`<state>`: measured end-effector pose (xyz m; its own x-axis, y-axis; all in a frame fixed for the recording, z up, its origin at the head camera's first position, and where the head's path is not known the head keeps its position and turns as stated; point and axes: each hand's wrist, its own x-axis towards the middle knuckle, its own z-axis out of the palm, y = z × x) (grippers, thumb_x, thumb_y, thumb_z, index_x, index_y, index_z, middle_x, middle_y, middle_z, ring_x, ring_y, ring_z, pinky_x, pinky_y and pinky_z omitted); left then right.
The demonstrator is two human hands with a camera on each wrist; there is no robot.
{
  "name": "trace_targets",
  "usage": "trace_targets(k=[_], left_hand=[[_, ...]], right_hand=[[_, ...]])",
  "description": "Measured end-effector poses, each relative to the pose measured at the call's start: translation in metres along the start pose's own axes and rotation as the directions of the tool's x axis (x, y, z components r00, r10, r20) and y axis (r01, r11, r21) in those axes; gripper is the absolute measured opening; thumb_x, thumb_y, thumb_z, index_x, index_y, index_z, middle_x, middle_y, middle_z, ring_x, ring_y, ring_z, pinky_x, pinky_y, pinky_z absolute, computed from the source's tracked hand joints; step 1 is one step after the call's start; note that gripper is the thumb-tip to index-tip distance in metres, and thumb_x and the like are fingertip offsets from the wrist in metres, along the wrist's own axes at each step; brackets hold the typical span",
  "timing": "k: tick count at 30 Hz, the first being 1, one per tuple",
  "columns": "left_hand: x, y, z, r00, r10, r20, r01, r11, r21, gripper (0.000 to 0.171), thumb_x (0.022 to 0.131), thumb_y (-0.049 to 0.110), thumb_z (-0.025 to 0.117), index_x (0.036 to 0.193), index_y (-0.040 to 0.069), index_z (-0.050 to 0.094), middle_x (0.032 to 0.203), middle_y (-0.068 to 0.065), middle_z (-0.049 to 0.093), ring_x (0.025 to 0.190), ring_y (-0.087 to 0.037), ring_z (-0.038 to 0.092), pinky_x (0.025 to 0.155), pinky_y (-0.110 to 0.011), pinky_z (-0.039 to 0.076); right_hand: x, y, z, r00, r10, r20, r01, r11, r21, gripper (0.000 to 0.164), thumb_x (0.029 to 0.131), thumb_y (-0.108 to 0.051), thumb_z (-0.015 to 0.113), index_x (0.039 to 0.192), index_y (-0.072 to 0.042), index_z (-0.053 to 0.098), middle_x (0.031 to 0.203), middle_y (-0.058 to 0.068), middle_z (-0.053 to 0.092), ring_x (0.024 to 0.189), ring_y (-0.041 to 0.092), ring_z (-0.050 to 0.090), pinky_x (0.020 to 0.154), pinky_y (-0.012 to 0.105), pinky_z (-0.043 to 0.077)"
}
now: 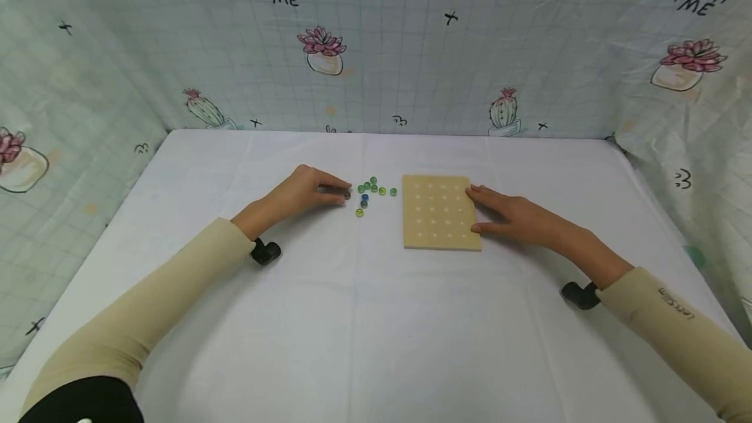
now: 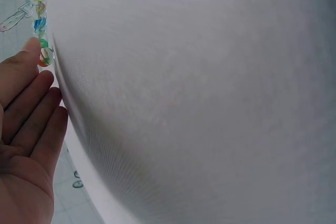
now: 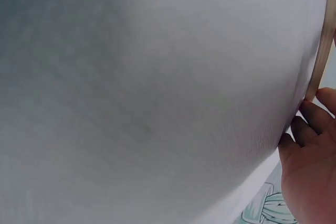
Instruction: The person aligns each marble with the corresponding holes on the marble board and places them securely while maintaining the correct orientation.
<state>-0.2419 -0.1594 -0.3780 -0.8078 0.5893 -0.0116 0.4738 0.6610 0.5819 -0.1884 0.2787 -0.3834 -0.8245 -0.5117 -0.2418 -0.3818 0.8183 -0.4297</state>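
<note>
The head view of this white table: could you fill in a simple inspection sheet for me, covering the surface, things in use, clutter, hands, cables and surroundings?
Surface: white cloth with faint creases.
Job's things: small glass marbles, several green, one blue, grouped left of a flat yellowish board that has light spots in rows.
Clutter: nothing seen.
Left hand: fingertips at a dark marble; whether it is gripped cannot be told.
Right hand: fingers and thumb touch the board's right edge.
Cables: nothing seen.
Surroundings: pale hanging fabric printed with potted plants and "DON'T TOUCH ME".
</note>
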Motion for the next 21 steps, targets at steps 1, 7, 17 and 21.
trace_targets(k=[1, 7, 17, 21], left_hand=[[0.0, 0.0, 0.001, 1.0, -0.001, 0.001, 0.001, 1.0, 0.002, 0.034, 0.091, 0.021, 0.079, 0.124, 0.013, 0.075, 0.117, 0.001, 0.075, 0.119, -0.022, 0.067, 0.103, -0.041, 0.052], [0.003, -0.002, 0.002, 1.0, -0.011, -0.016, 0.012, 1.0, 0.02, 0.033, 0.089, 0.02, 0.081, 0.121, 0.014, 0.077, 0.115, 0.001, 0.076, 0.117, -0.021, 0.068, 0.102, -0.04, 0.052], [0.008, 0.002, -0.002, 0.999, -0.054, 0.004, 0.054, 0.997, 0.061, 0.03, 0.088, 0.021, 0.082, 0.117, 0.014, 0.079, 0.115, -0.002, 0.075, 0.117, -0.023, 0.068, 0.101, -0.041, 0.053], [0.009, 0.005, -0.002, 0.998, -0.068, 0.011, 0.067, 0.995, 0.075, 0.03, 0.087, 0.023, 0.082, 0.116, 0.013, 0.079, 0.116, -0.004, 0.075, 0.117, -0.024, 0.067, 0.102, -0.041, 0.052]], right_hand=[[0.0, 0.0, 0.0, 1.0, -0.001, 0.002, 0.001, 1.0, -0.001, 0.091, 0.096, -0.061, 0.06, 0.164, -0.015, 0.02, 0.168, 0.015, 0.016, 0.153, 0.037, 0.021, 0.12, 0.059, 0.026], [-0.001, -0.001, -0.004, 1.0, -0.001, 0.012, 0.001, 1.0, -0.027, 0.093, 0.095, -0.064, 0.058, 0.164, -0.015, 0.019, 0.167, 0.016, 0.018, 0.153, 0.037, 0.022, 0.12, 0.058, 0.027], [0.0, -0.003, -0.009, 0.999, 0.01, 0.035, -0.009, 1.0, -0.019, 0.094, 0.094, -0.066, 0.059, 0.164, -0.017, 0.021, 0.166, 0.017, 0.02, 0.152, 0.039, 0.022, 0.119, 0.06, 0.026], [0.001, -0.003, -0.009, 0.999, 0.01, 0.032, -0.009, 0.999, -0.041, 0.094, 0.093, -0.067, 0.059, 0.163, -0.017, 0.022, 0.165, 0.018, 0.022, 0.151, 0.04, 0.024, 0.119, 0.06, 0.027]])
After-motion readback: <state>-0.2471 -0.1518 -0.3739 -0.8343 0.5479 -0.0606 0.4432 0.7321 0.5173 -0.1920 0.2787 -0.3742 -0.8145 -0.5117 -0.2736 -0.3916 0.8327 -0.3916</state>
